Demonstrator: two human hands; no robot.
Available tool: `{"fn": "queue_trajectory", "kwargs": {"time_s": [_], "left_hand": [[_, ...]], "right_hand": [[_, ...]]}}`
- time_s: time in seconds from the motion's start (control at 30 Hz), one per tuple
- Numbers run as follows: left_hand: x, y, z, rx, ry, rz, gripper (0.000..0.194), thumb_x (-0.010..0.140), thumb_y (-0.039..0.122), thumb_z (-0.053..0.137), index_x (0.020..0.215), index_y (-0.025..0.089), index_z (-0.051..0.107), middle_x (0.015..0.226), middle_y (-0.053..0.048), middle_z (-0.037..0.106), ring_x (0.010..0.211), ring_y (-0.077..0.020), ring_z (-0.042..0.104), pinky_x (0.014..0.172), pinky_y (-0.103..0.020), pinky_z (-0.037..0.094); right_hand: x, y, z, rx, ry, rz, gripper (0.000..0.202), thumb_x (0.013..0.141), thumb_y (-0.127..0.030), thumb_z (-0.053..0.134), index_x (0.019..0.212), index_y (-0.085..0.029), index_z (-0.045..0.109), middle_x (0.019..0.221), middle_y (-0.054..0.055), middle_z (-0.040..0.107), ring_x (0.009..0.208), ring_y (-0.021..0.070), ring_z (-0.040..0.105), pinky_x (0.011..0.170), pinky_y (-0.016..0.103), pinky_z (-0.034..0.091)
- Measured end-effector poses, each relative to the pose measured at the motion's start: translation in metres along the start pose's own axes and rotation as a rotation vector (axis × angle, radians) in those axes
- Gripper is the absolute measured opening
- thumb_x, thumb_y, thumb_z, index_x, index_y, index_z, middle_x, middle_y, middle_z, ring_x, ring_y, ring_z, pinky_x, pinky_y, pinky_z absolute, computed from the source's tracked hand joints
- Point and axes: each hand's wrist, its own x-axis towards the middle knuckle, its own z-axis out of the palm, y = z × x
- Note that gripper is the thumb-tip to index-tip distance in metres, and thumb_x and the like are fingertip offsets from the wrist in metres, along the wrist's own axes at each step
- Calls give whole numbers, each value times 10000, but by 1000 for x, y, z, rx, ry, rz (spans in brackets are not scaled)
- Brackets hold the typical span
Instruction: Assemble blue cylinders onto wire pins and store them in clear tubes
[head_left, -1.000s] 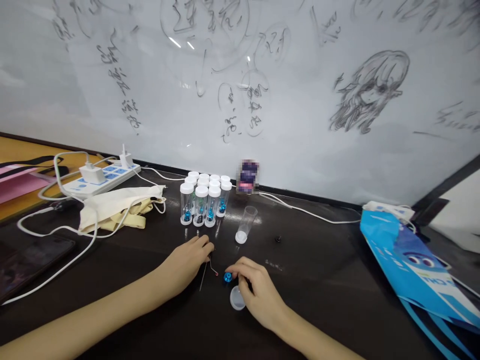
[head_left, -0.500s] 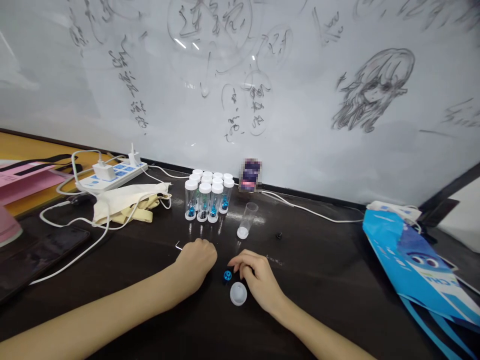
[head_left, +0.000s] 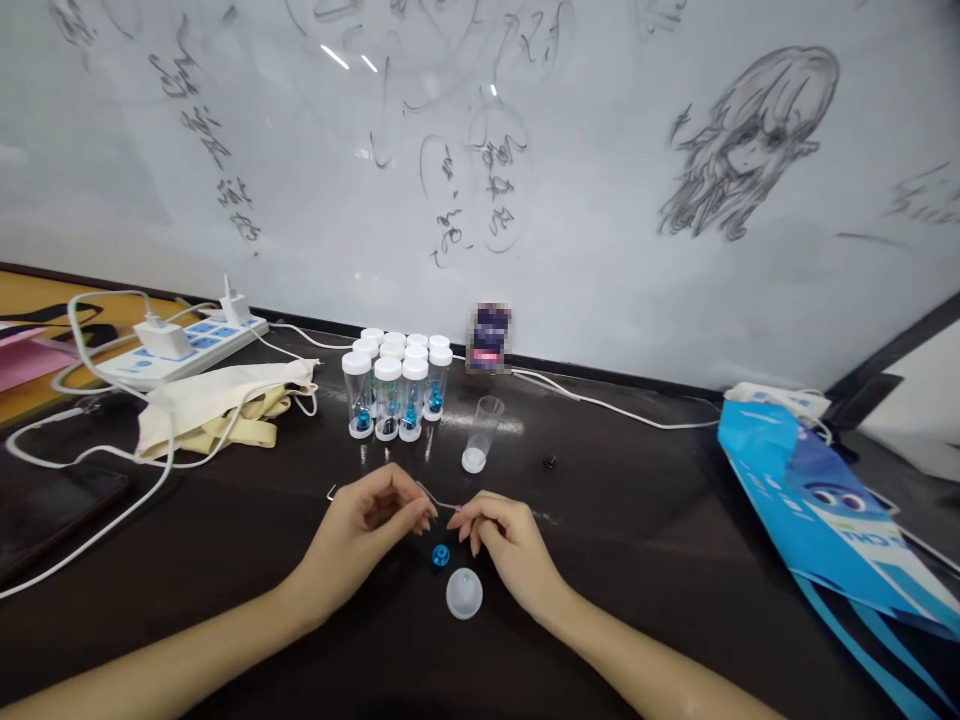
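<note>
My left hand (head_left: 375,515) is closed, thumb and fingertips pinched together; I cannot make out what is in them. Opposite it, my right hand (head_left: 510,540) pinches a thin bent metal rod (head_left: 442,504) that looks like a hex key, its far end reaching behind my left fingertips. Just below both hands lies a small blue metal wheel-like part (head_left: 440,555) with a centre hole. Nearer to me sits a round translucent white cup (head_left: 464,594). Another small L-shaped rod (head_left: 331,492) shows beside my left hand.
Several capped clear tubes (head_left: 387,395) holding blue parts stand behind my left hand. An uncapped clear tube (head_left: 484,430) and a small black part (head_left: 550,462) are farther right. A cloth bag (head_left: 225,400), power strip (head_left: 187,350), phone (head_left: 490,340) and blue bag (head_left: 795,500) surround the work area.
My left hand has turned from a fist-like pose to a fingertip pinch beside my right hand. The thin bent rod now shows between them. The whole view has shifted slightly.
</note>
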Motion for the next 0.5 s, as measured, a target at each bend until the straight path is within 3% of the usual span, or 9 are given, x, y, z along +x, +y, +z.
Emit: {"fn": "queue_trajectory", "kwargs": {"time_s": [0.17, 0.5], "left_hand": [[-10, -15, 9, -89, 14, -54, 127, 902, 245, 600, 794, 182, 625, 754, 8, 664, 705, -130, 636, 682, -239, 517], [-9, -20, 10, -103, -27, -54, 129, 931, 243, 561, 821, 196, 611, 763, 17, 648, 719, -124, 623, 695, -234, 499]], "right_hand": [[-1, 1, 1, 21, -19, 21, 390, 759, 27, 380, 783, -164, 719, 719, -2, 609, 538, 91, 533, 559, 211, 431], [1, 0, 0, -4, -37, 38, 413, 761, 48, 372, 788, -174, 719, 733, -7, 613, 558, 88, 541, 565, 208, 426]]}}
